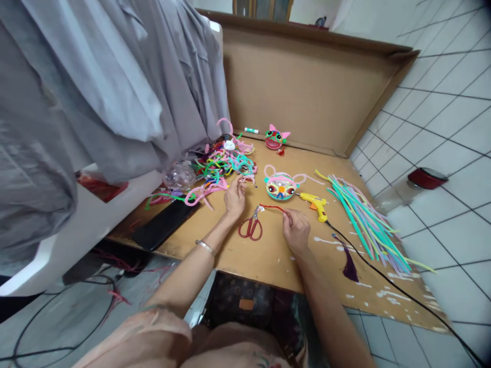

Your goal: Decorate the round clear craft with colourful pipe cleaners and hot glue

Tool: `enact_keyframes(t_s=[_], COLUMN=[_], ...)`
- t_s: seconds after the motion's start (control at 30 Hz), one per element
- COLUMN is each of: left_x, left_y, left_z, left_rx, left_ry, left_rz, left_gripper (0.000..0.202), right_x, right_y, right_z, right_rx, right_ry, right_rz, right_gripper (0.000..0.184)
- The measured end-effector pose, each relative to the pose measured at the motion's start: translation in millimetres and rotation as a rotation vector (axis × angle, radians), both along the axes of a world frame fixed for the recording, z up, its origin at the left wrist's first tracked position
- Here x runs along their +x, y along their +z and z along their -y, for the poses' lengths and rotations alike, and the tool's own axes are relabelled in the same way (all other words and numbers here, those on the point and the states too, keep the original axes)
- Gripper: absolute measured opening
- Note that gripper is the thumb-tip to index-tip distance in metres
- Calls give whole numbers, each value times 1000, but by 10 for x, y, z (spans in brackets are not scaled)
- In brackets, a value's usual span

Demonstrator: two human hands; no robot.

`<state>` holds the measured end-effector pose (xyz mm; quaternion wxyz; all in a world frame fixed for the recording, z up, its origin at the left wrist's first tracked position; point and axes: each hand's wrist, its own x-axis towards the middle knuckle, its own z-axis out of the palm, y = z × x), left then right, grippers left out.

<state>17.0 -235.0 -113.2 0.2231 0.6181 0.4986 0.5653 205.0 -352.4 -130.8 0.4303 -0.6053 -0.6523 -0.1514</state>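
Note:
My right hand (pixel 296 228) is closed on one end of a thin red pipe cleaner (pixel 273 207), which stretches left to the tips of the red-handled scissors (pixel 251 227) lying on the table. At the near edge of a tangled heap of coloured pipe cleaners (pixel 220 166) is my left hand (pixel 234 199), its fingers drawn together; what they pinch, if anything, I cannot make out. Just beyond both hands sits a round animal head of pipe cleaners (pixel 280 186), with big eyes and pink loops on top. A yellow glue gun (pixel 315 204) lies right beside it.
A finished-looking red and pink head (pixel 274 138) and a glue stick tube (pixel 251 131) are by the cardboard wall (pixel 299 87). Straight pipe cleaners (pixel 364 225) lie right, near a purple tassel (pixel 350 263) and the gun's cord (pixel 383 273). A black phone-like slab (pixel 164 225) lies left.

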Motion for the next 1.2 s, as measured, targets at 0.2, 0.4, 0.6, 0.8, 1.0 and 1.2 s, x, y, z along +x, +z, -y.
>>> enact_keyframes(t_s=[0.2,0.4,0.6,0.8,1.0,1.2], left_x=[17,118,168,118,82,34], left_y=[34,94,75,-2,12,17], left_z=[97,319,381,299,287,241], left_rx=[136,185,217,230,298,289], left_ry=[-79,-266,-378,-277,-179,-110], left_rz=[-108,-201,-343,-412,-439,-518], left_gripper=[32,19,25,30,33,29], right_x=[-55,-81,-256,-549,-528,-364], right_y=[26,2,48,168,83,43], right_z=[33,32,-84,-307,-333,-256], right_rx=[-41,-89,-62,-81,-88,-68], right_ry=[-6,-5,-9,-27,-37,-71], right_rz=[-17,-18,-52,-61,-36,-25], right_gripper=[23,23,22,21,22,27])
